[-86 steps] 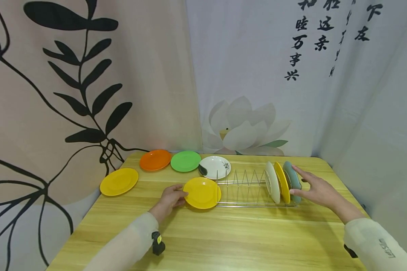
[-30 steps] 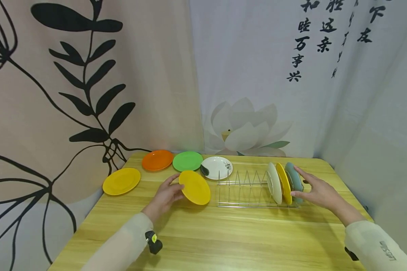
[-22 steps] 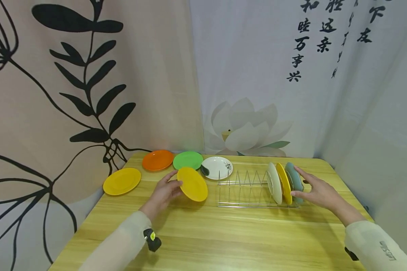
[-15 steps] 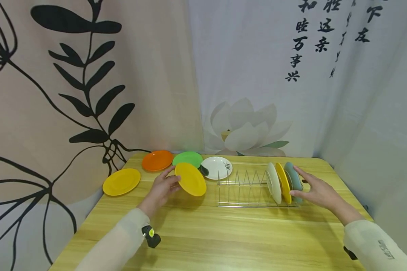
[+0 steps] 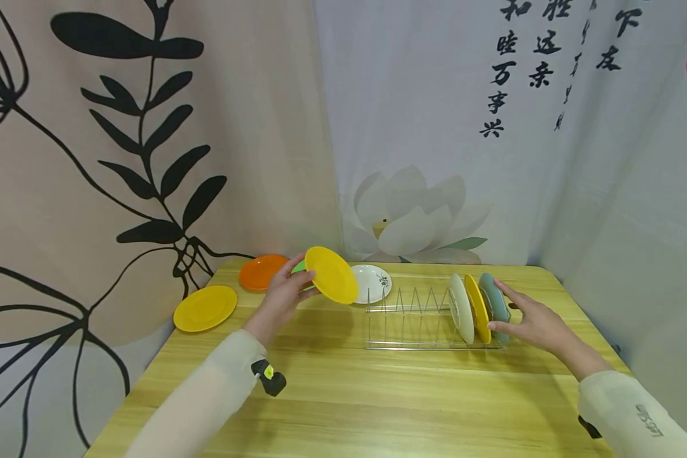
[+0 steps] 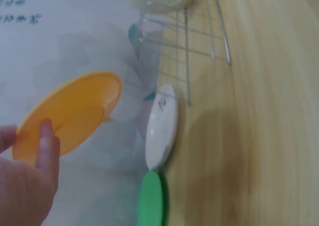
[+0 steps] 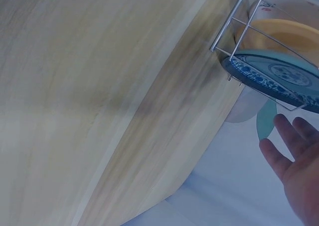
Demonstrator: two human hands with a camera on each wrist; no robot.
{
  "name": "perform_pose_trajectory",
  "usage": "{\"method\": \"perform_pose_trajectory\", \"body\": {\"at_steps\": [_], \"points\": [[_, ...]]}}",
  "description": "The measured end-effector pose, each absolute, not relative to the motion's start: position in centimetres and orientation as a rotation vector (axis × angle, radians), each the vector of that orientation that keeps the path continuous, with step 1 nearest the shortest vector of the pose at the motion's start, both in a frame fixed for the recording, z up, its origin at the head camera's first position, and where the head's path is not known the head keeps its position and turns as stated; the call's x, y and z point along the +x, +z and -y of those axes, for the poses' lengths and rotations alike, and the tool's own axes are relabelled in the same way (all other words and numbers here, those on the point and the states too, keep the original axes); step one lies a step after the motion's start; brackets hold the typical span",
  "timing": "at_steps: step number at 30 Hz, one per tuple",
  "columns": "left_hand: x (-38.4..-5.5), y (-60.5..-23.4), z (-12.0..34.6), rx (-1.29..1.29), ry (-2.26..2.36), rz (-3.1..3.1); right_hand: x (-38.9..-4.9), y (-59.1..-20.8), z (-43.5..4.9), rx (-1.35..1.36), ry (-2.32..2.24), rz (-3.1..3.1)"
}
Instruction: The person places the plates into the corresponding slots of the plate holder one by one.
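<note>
My left hand pinches a yellow plate by its left edge, thumb on one face and fingers behind. The plate is tilted and raised off the table, partly covering the green plate and the white plate behind it. At the right end of a wire dish rack, my right hand is spread beside a blue plate; the right wrist view shows its fingers loosely extended near that patterned blue plate. A second yellow plate and a cream-white plate also stand upright there.
Along the table's back edge lie an orange plate, a green plate and a white patterned plate. Another yellow plate lies flat at the left edge. Printed curtains hang close behind the table.
My left hand has lifted the yellow plate from beside the rack, tilted it, drawn it slightly left, then raised it up and back. My right hand stays by the blue plate.
</note>
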State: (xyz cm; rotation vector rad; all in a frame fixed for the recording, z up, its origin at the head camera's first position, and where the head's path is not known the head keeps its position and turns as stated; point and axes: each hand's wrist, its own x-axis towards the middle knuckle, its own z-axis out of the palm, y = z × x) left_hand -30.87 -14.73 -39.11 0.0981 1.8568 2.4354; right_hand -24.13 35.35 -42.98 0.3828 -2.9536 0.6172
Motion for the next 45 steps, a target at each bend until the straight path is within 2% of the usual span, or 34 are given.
{"method": "perform_pose_trajectory", "body": {"at_steps": [21, 45], "points": [[-31.0, -35.2, 5.5, 0.048, 2.503, -1.818, -24.2, -43.1, -35.4, 0.4, 0.632, 2.938], [-28.7, -35.7, -3.8, 0.121, 2.492, -1.829, -24.1, -43.2, -35.3, 0.391, 0.671, 2.939]]}}
